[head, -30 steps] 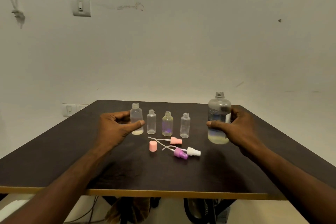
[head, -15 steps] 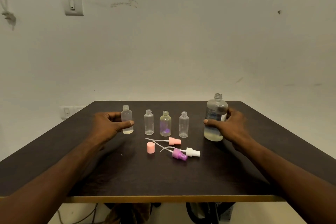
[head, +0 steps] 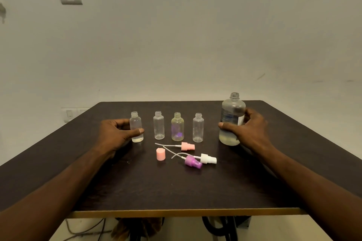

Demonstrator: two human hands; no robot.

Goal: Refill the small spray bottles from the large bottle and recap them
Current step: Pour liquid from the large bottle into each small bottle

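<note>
The fingers (head: 139,130) of the left hand (head: 114,135) are curled round the leftmost small bottle (head: 136,129), which is held upright on the desk (head: 176,188) with a little pale liquid at its bottom; the fingers (head: 247,114) of the right hand (head: 248,130) are wrapped round the large bottle (head: 232,118), uncapped, upright at the right of the desk, with liquid low in it; between the two hands three more small uncapped bottles are lined up, a clear one (head: 158,125), a yellowish one (head: 177,126) and another clear one (head: 198,127), each apart from its neighbour; nearer the desk's front edge lie a pink spray head (head: 187,146), a white spray head (head: 208,158) and a purple spray head (head: 193,161), the last two touching; a pink cap (head: 160,154) is set upright just beside them.
</note>
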